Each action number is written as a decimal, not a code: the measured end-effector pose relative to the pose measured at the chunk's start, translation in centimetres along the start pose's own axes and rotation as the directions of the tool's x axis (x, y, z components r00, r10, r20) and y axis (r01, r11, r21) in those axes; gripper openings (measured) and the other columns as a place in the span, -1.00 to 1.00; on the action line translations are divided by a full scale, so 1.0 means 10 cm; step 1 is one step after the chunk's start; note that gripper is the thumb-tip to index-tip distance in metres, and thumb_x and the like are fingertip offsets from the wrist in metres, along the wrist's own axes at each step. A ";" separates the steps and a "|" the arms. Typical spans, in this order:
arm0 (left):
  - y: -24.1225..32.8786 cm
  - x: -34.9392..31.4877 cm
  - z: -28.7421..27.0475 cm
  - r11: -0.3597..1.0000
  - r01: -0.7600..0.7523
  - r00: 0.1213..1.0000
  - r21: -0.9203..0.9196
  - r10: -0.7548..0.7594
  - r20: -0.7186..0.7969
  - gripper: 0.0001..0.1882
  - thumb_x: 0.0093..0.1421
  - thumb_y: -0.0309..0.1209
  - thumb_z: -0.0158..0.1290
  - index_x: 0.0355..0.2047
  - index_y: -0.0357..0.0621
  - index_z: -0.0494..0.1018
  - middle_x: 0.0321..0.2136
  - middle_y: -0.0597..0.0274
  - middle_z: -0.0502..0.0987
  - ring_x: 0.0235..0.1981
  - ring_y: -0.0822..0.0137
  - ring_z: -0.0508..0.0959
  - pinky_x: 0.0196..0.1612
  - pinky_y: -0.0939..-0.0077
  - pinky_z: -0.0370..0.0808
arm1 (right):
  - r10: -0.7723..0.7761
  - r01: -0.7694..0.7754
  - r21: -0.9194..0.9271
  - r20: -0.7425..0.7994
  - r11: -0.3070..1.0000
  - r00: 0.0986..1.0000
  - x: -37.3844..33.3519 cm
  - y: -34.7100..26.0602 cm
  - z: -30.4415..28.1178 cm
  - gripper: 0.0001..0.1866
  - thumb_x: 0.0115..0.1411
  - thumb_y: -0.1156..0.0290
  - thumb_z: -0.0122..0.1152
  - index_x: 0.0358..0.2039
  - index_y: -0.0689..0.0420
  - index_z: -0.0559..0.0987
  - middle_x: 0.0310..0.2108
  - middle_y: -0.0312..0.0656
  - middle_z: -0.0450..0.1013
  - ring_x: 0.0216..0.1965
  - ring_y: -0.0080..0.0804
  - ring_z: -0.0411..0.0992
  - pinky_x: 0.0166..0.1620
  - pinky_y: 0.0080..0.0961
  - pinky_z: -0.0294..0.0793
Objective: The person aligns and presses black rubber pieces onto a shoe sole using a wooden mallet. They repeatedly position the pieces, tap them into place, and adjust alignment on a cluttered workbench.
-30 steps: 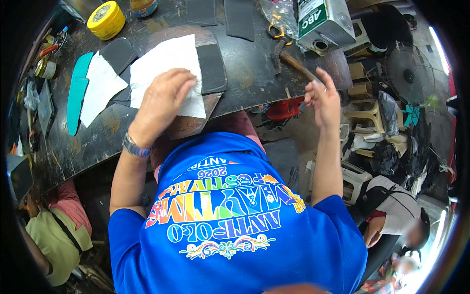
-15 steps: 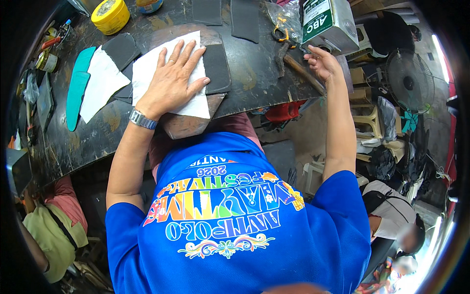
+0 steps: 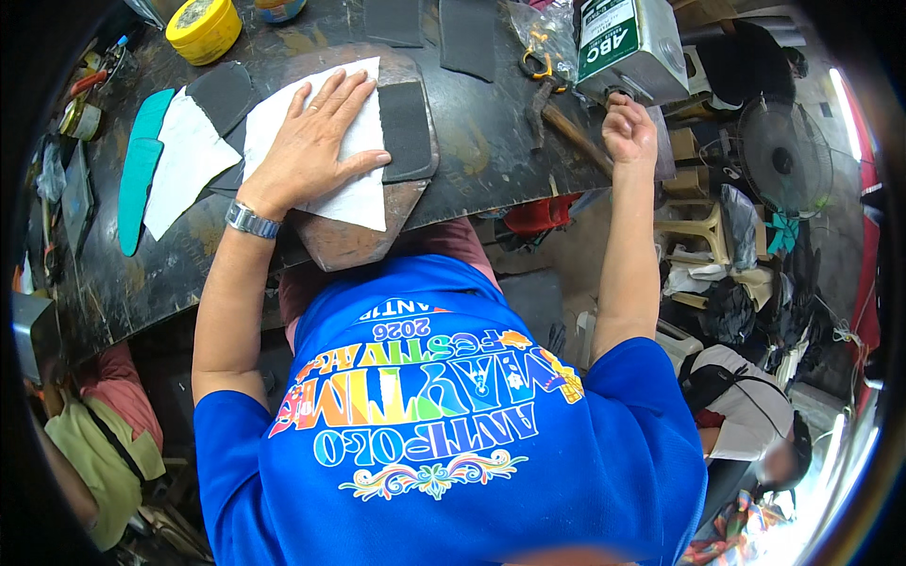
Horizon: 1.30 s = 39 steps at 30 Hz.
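Observation:
My left hand [image 3: 319, 141] lies flat with fingers spread on a white sheet [image 3: 363, 203], pressing it against a worn wooden board [image 3: 344, 247]. A black flat piece [image 3: 406, 132] sticks out from beside the sheet, on the same board. At the table's right, my right hand [image 3: 629, 130] is closed, with fingertips curled at the dark opening of a metal can [image 3: 656, 71] with a green and white label. What those fingers grip is hidden. A hammer [image 3: 574, 135] lies just left of that hand, its wooden handle pointing toward the table edge.
Left of the board lie a teal piece [image 3: 142, 184], another white piece [image 3: 187, 160] and a dark grey piece [image 3: 224, 97]. A yellow tub [image 3: 203, 36] stands at the back. Scissors [image 3: 538, 68] rest near a clear plastic bag. A fan [image 3: 783, 156] stands to the right.
My right hand has curled its fingers and come up against the can's opening. The left hand stays flat on the white sheet. The whole view has shifted slightly.

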<state>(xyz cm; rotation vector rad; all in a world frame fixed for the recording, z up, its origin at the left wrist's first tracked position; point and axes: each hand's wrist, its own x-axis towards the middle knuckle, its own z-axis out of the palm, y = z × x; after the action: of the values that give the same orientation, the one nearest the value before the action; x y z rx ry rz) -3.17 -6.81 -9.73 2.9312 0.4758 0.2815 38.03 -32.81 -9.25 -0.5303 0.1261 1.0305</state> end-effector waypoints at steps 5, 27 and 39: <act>-0.06 0.01 0.00 1.000 -0.016 1.000 -0.013 0.017 0.015 0.00 0.13 0.37 0.05 0.45 0.15 0.10 0.47 0.09 0.07 0.50 0.09 -0.04 0.51 -0.01 -0.19 | -0.043 -0.004 -0.649 -0.057 0.761 0.997 -0.40 0.10 0.21 -0.69 0.34 0.35 0.18 0.05 0.17 0.49 -0.47 -0.19 0.45 -0.60 -0.59 0.35 -0.58 -0.67 0.28; -0.17 -0.05 -0.09 1.000 -0.003 1.000 0.027 0.003 0.023 -0.01 0.09 0.35 0.12 0.45 0.28 0.12 0.46 0.11 0.07 0.50 0.03 -0.04 0.47 -0.22 -0.19 | 0.142 0.722 -0.673 0.708 -0.160 0.692 -0.25 2.14 0.82 -0.27 0.48 -0.21 -0.51 0.20 -0.06 0.57 0.42 -0.05 0.17 0.52 -0.02 -0.26 0.47 0.00 -0.33; -0.17 -0.07 -0.06 1.000 -0.013 1.000 -0.001 0.013 -0.003 -0.01 0.12 0.32 0.10 0.44 0.15 0.13 0.46 0.04 0.07 0.50 0.00 -0.05 0.46 -0.25 -0.21 | 0.126 0.484 -0.284 0.746 -0.828 0.654 -0.34 2.44 0.78 -0.34 0.34 -0.22 -0.02 0.23 -0.01 0.52 0.41 0.03 0.16 0.49 0.07 -0.11 0.38 0.39 -0.25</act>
<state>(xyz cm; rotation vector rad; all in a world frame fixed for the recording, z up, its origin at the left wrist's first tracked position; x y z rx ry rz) -4.50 -5.36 -9.62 2.9341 0.4572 0.2879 14.64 -21.98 -10.13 -2.0725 -1.8528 -0.2973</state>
